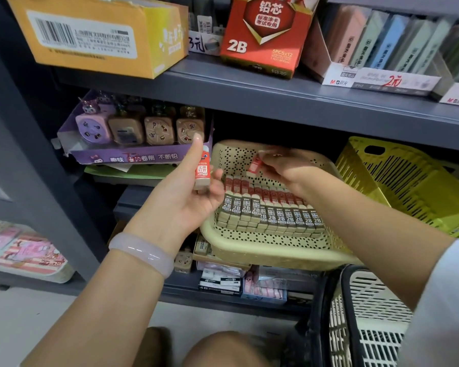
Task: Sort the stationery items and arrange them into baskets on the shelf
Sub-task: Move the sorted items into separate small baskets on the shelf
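A beige perforated basket (249,245) sits tilted on the middle shelf. It holds neat rows of 2B erasers (273,213) in red and grey sleeves. My left hand (188,192) is just left of the basket, palm up, holding one red-sleeved 2B eraser (203,170) upright between thumb and fingers. My right hand (286,165) reaches over the back of the basket, fingers pinched on another red-sleeved eraser (255,165) above the rows.
A yellow-green slotted basket (408,186) stands to the right. A white basket with a black handle (366,313) sits at lower right. A purple sharpener display box (133,133) is to the left. Above are an orange carton (96,35) and a red 2B lead box (265,35).
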`<state>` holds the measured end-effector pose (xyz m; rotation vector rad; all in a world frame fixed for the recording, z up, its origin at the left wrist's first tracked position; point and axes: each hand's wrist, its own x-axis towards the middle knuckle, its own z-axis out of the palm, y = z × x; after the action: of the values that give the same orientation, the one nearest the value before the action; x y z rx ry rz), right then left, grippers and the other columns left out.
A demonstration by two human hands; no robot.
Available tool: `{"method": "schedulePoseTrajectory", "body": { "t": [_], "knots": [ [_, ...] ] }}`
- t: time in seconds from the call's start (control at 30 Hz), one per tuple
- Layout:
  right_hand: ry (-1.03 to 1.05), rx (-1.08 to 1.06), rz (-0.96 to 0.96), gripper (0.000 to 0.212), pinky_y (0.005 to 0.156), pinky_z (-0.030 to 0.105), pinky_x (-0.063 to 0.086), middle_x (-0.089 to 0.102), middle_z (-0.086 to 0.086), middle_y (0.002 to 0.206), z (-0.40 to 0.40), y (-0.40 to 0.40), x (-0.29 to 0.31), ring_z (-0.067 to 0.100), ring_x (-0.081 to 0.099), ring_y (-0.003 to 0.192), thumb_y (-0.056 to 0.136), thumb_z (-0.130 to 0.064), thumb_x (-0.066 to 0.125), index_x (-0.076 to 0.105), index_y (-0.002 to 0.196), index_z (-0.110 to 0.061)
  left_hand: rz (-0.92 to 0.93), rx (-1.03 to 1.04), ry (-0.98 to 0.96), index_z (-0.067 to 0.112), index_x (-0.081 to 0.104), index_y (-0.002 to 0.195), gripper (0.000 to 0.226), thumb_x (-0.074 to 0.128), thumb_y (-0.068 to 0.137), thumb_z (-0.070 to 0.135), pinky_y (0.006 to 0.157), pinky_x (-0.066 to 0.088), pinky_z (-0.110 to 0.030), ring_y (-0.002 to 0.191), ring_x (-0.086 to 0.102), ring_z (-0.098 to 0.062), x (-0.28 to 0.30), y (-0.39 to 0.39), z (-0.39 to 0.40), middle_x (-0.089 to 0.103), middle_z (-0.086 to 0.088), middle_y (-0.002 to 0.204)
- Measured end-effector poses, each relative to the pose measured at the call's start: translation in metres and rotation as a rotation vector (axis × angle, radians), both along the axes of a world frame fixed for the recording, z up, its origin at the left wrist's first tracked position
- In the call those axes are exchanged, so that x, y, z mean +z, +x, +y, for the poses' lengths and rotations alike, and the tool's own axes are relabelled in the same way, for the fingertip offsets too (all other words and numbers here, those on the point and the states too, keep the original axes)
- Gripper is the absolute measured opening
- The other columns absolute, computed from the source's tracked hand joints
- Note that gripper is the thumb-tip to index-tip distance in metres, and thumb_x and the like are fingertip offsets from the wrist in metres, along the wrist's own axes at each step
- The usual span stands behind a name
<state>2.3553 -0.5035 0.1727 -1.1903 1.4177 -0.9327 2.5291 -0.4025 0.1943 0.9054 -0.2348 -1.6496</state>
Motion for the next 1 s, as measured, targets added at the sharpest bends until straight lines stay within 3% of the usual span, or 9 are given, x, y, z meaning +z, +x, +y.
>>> {"method": "schedulePoseTrajectory", "body": {
  "t": [0.17, 0.3, 0.47, 0.53, 0.6, 0.7, 0.77, 0.9, 1.0],
  "knots": [
    [0.103, -0.002, 0.288, 0.006, 0.060, 0.019, 0.053, 0.062, 0.000, 0.078, -0.019, -0.006, -0.020, 0.008, 0.060, 0.065, 0.090, -0.012, 0.058, 0.061, 0.085, -0.013, -0.060, 0.035, -0.025, 0.011, 0.055, 0.070, 0.031, 0.069, 0.074, 0.038, 0.034, 0.034, -0.014, 0.034, 0.040, -0.004, -0.001, 0.003, -0.004, 0.050, 0.004, 0.045],
    [0.196, 0.011, 0.323, 0.009, 0.061, 0.019, 0.055, 0.062, 0.001, 0.080, -0.024, 0.002, -0.033, 0.009, 0.059, 0.066, 0.088, -0.011, 0.060, 0.064, 0.097, -0.010, -0.045, -0.002, -0.010, 0.006, 0.059, 0.068, 0.017, 0.070, 0.076, 0.016, 0.038, 0.040, -0.012, 0.042, 0.051, -0.007, -0.001, 0.005, -0.006, 0.062, -0.008, 0.062],
    [0.133, 0.089, 0.528, 0.015, 0.089, 0.040, 0.053, 0.070, 0.012, 0.096, -0.023, 0.002, -0.037, 0.019, 0.064, 0.079, 0.087, -0.015, 0.061, 0.067, 0.100, -0.009, -0.095, -0.022, -0.060, 0.005, 0.056, 0.073, 0.011, 0.066, 0.077, 0.003, 0.042, 0.045, -0.015, 0.041, 0.051, -0.008, -0.002, 0.001, -0.006, 0.056, -0.003, 0.048],
    [0.035, 0.089, 0.617, 0.021, 0.093, 0.041, 0.050, 0.068, 0.012, 0.106, -0.021, 0.002, -0.032, 0.025, 0.064, 0.092, 0.088, -0.016, 0.058, 0.066, 0.106, -0.008, -0.140, -0.017, -0.066, 0.006, 0.056, 0.071, 0.012, 0.067, 0.078, 0.005, 0.041, 0.044, -0.015, 0.040, 0.050, -0.008, -0.002, 0.001, -0.005, 0.055, -0.001, 0.047],
    [-0.061, 0.122, 0.675, 0.022, 0.090, 0.040, 0.052, 0.068, 0.014, 0.101, -0.018, 0.003, -0.024, 0.022, 0.061, 0.085, 0.090, -0.013, 0.050, 0.067, 0.101, -0.005, -0.181, -0.005, -0.064, 0.008, 0.056, 0.070, 0.014, 0.069, 0.077, 0.008, 0.040, 0.042, -0.014, 0.039, 0.048, -0.007, -0.003, 0.003, -0.005, 0.053, -0.001, 0.048],
    [-0.072, 0.374, 0.585, 0.018, 0.070, 0.023, 0.054, 0.065, 0.002, 0.076, 0.001, 0.001, -0.007, 0.015, 0.058, 0.069, 0.092, -0.022, 0.052, 0.064, 0.080, -0.016, -0.244, -0.020, -0.086, 0.011, 0.054, 0.070, 0.017, 0.070, 0.076, 0.013, 0.037, 0.036, -0.013, 0.038, 0.043, -0.006, -0.004, 0.004, -0.003, 0.050, 0.000, 0.052],
    [-0.102, 0.639, 0.705, 0.018, 0.067, 0.019, 0.049, 0.065, -0.003, 0.080, 0.015, -0.002, 0.004, 0.009, 0.059, 0.070, 0.091, -0.031, 0.053, 0.064, 0.088, -0.018, -0.279, -0.033, -0.104, 0.013, 0.053, 0.072, 0.016, 0.069, 0.077, 0.014, 0.036, 0.035, -0.013, 0.039, 0.042, -0.007, -0.004, 0.003, -0.001, 0.048, 0.000, 0.055],
    [-0.079, 1.051, 0.841, 0.013, 0.054, 0.007, 0.041, 0.062, -0.014, 0.076, 0.040, -0.006, 0.016, -0.008, 0.055, 0.059, 0.087, -0.012, 0.059, 0.064, 0.097, -0.019, -0.346, -0.061, -0.125, 0.011, 0.055, 0.080, 0.009, 0.064, 0.083, 0.014, 0.038, 0.038, -0.015, 0.051, 0.043, -0.010, -0.002, 0.001, 0.003, 0.048, -0.004, 0.066],
    [-0.138, 1.208, 1.007, 0.023, 0.069, 0.010, 0.046, 0.057, -0.013, 0.089, 0.052, -0.011, 0.015, -0.004, 0.056, 0.075, 0.086, -0.018, 0.062, 0.063, 0.108, -0.023, -0.303, -0.076, -0.117, 0.006, 0.055, 0.088, 0.006, 0.057, 0.089, 0.013, 0.041, 0.043, -0.017, 0.050, 0.049, -0.011, -0.001, -0.001, 0.005, 0.053, -0.007, 0.070]
  ]
}}
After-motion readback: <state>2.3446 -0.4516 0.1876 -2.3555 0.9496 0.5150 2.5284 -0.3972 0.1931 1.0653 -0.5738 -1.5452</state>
